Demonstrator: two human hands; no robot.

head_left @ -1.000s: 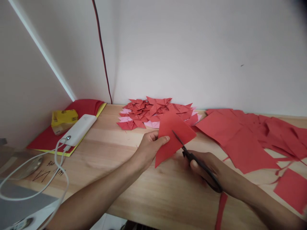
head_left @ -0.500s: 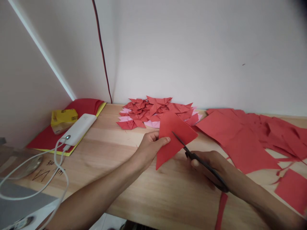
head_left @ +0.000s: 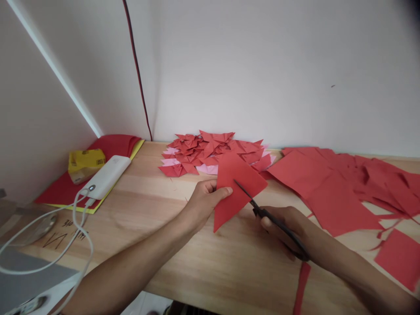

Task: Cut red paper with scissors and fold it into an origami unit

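Observation:
Between its thumb and fingers, my left hand [head_left: 208, 203] grips a folded red paper [head_left: 229, 186] above the wooden table. My right hand [head_left: 288, 229] is wrapped round black-handled scissors [head_left: 282, 227]. Their blade lies across the paper's right part, with the tip pointing up and left near my left thumb. One blade may be behind the sheet; I cannot see it. Behind the paper, a heap of folded red and pink paper shapes [head_left: 210, 146] lies against the wall. A narrow red strip [head_left: 301, 286] lies below my right hand.
Red paper sheets [head_left: 341, 188] and thin offcuts spread over the table's right side, with a red square [head_left: 400, 258] nearer me. At left, a white power bank [head_left: 110, 175] with a white cable [head_left: 77, 223] and a yellow packet [head_left: 85, 162] rest on red and yellow sheets [head_left: 52, 192].
The view has shifted very slightly. The paper's right corner sits a little closer to the scissors' blade; both hands keep nearly the same position and grip.

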